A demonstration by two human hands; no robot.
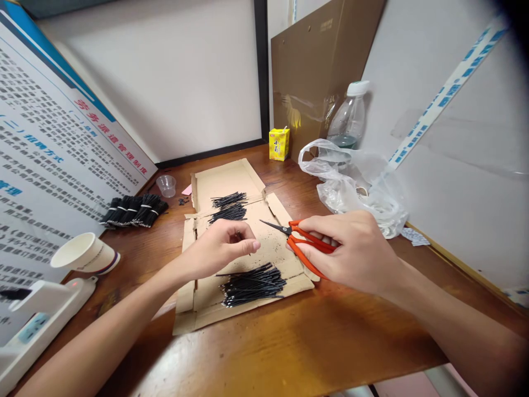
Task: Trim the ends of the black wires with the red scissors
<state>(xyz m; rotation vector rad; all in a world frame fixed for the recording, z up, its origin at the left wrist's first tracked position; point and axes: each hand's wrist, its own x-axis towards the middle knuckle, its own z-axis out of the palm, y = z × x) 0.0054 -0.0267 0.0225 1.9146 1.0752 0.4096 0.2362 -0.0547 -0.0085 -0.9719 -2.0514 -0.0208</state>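
My right hand point(351, 245) is wrapped round the orange handles of a pair of scissors point(295, 230), whose narrow dark blades point left and look closed or nearly so. Left of the tips, my left hand point(225, 245) is closed in a pinch above a flattened cardboard sheet point(225, 173). Something thin and dark, apparently a black wire, shows between its fingers, mostly hidden. On the cardboard nearest me lies a loose pile of short black wires point(254, 284), some with shiny ends. Behind my left hand are two smaller black wire piles point(228, 212). Dark specks dot the cardboard.
At left are tied black wire bundles point(134, 210), a clear plastic cup point(166, 186), a paper cup on its side point(85, 253) and a power strip point(45, 320). A yellow carton point(279, 144), plastic bottle point(349, 116) and plastic bag point(351, 184) stand at the back right.
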